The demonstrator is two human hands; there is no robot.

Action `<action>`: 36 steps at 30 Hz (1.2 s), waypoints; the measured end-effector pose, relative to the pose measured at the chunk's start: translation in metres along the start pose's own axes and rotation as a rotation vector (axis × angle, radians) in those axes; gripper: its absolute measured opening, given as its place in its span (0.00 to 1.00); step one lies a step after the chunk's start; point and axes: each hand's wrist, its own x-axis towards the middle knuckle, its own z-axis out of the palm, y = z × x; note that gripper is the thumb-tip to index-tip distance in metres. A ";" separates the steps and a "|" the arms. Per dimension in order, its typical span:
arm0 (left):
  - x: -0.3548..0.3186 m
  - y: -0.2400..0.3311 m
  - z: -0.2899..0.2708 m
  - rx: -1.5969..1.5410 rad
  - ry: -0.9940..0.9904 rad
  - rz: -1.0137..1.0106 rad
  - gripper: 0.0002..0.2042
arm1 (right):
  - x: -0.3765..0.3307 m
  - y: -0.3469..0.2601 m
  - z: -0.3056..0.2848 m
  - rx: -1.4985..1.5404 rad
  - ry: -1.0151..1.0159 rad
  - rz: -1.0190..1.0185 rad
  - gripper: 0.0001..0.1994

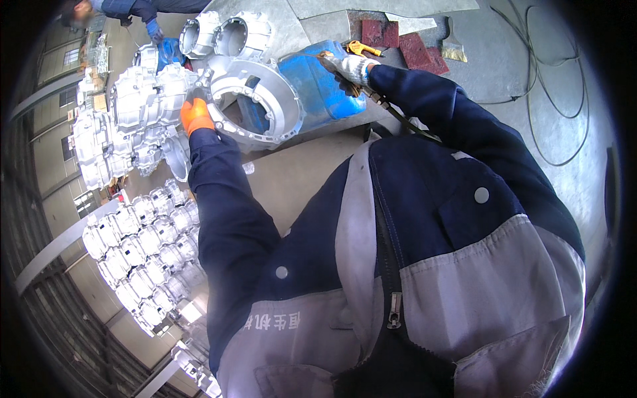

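Note:
My left hand wears an orange glove and grips the left edge of a large silver cast-metal housing, a ring shape with a wide round opening. The housing stands tilted against a blue plastic container on the bench. To the right of it, my right hand, in a pale glove, is closed around a hand-held air tool. From the tool a metal fitting and a dark hose run back toward my body. The tool's working end is too small to make out.
Several silver housings are stacked at the left, and more stand in rows below. A yellow tool and dark red pads lie on the grey bench. Cables coil at right. Far left, another person's blue-gloved hand shows.

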 end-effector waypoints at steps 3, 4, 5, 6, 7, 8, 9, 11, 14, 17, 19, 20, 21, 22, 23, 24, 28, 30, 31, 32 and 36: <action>0.001 -0.011 0.003 -0.084 -0.092 0.111 0.18 | 0.000 0.007 -0.004 0.047 -0.060 0.065 0.25; 0.000 -0.011 0.002 -0.104 -0.102 0.143 0.17 | -0.001 0.008 -0.005 0.046 -0.046 0.036 0.25; -0.002 -0.011 0.002 -0.111 -0.080 0.170 0.16 | -0.002 0.010 -0.007 0.039 -0.030 0.023 0.26; -0.005 -0.008 0.002 -0.120 -0.088 0.163 0.16 | -0.004 0.012 -0.008 0.026 -0.001 0.022 0.26; -0.009 -0.004 0.000 -0.070 -0.076 0.143 0.15 | -0.007 0.014 -0.010 0.015 0.016 0.035 0.26; -0.012 0.002 -0.003 -0.024 -0.094 0.091 0.15 | -0.010 0.016 -0.012 -0.005 -0.009 0.025 0.26; -0.015 0.009 -0.003 0.019 -0.111 0.037 0.15 | -0.014 0.020 -0.015 -0.037 -0.011 0.033 0.26; -0.020 0.025 -0.003 -0.058 -0.117 -0.011 0.15 | -0.019 0.027 -0.017 -0.023 -0.066 0.110 0.26; -0.028 0.038 -0.005 -0.069 -0.115 0.010 0.15 | -0.023 0.037 -0.020 -0.002 -0.113 0.037 0.26; -0.028 0.037 -0.005 -0.196 -0.125 0.087 0.19 | -0.027 0.045 -0.024 -0.012 -0.059 0.070 0.26; -0.022 0.031 -0.002 -0.071 -0.072 0.073 0.19 | -0.033 0.049 -0.027 -0.030 -0.049 0.065 0.25; -0.018 0.028 0.001 -0.025 -0.057 0.048 0.19 | -0.037 0.051 -0.028 -0.053 -0.043 0.063 0.25; -0.015 0.025 0.001 0.002 -0.085 0.079 0.18 | -0.042 0.052 -0.028 -0.080 -0.031 0.076 0.25; -0.013 0.022 0.004 -0.005 -0.088 0.059 0.18 | -0.047 0.053 -0.027 -0.111 -0.034 0.061 0.25; -0.010 0.020 0.004 -0.023 -0.090 0.062 0.17 | -0.052 0.052 -0.026 -0.146 -0.032 0.061 0.25; -0.009 0.018 0.004 -0.047 -0.106 0.069 0.17 | -0.058 0.051 -0.025 -0.179 -0.032 0.063 0.25; -0.011 0.019 0.002 0.017 -0.124 0.076 0.19 | -0.083 0.052 -0.017 -0.290 0.042 0.077 0.28; -0.011 0.023 0.001 0.067 -0.101 0.075 0.20 | -0.096 0.057 -0.011 -0.289 0.037 0.088 0.25; -0.012 0.025 0.000 0.072 -0.104 0.072 0.21 | -0.102 0.059 -0.009 -0.289 0.018 0.095 0.24; -0.014 0.027 -0.001 0.065 -0.105 0.071 0.21 | -0.108 0.063 -0.005 -0.288 0.045 0.117 0.24; -0.021 0.041 -0.004 0.077 -0.084 0.099 0.23 | -0.130 0.079 0.001 -0.341 0.043 0.096 0.27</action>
